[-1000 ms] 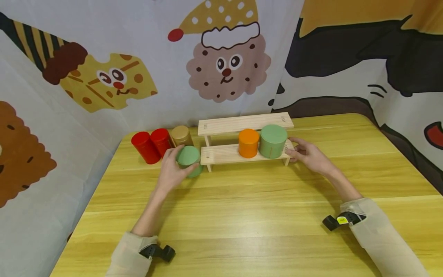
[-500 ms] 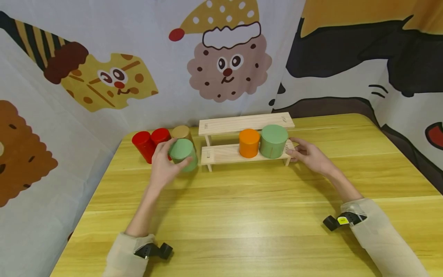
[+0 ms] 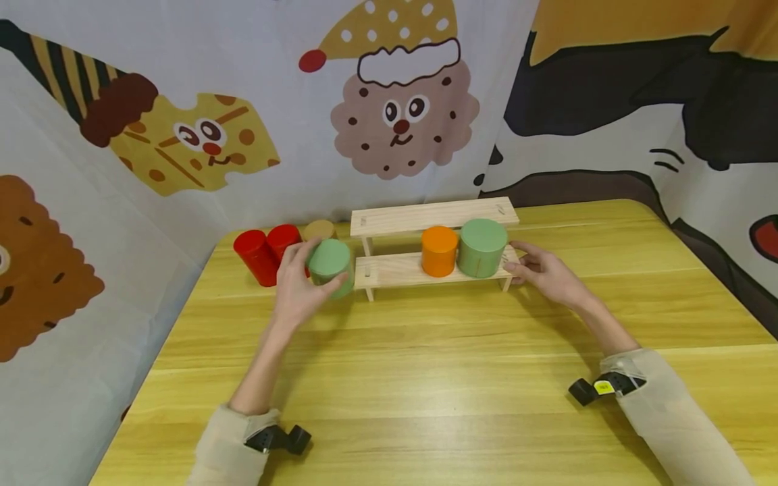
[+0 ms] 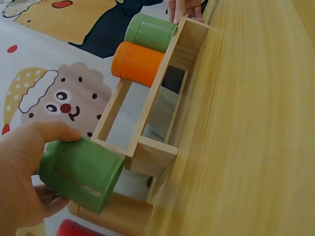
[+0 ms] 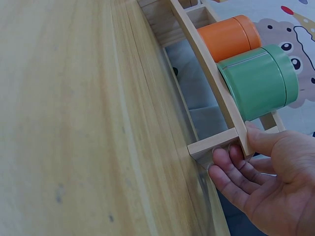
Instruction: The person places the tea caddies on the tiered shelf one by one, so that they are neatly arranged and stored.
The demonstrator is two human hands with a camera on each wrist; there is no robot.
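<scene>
In the head view my left hand [image 3: 302,282] grips a green canister [image 3: 331,266] just left of a two-step wooden shelf [image 3: 389,271]. The left wrist view has this canister [image 4: 81,172] between thumb and fingers, tilted and clear of the table. My right hand [image 3: 545,273] holds the right end of the shelf's lower step; seen from the right wrist, the thumb lies on top of the board [image 5: 219,96] and the fingers curl beneath it. On that step an orange canister [image 3: 439,252] and a larger green canister [image 3: 483,248] stand side by side.
Two red canisters [image 3: 258,260] stand at the table's back left. A tan canister [image 3: 319,230] is beside them, partly hidden behind the held one. A printed cloth [image 3: 292,155] hangs along the table's back edge. The wooden table [image 3: 425,391] extends in front.
The green canister in my left hand has risen off the table, swung left, then come back right towards the shelf. My right hand has stayed at the shelf's end.
</scene>
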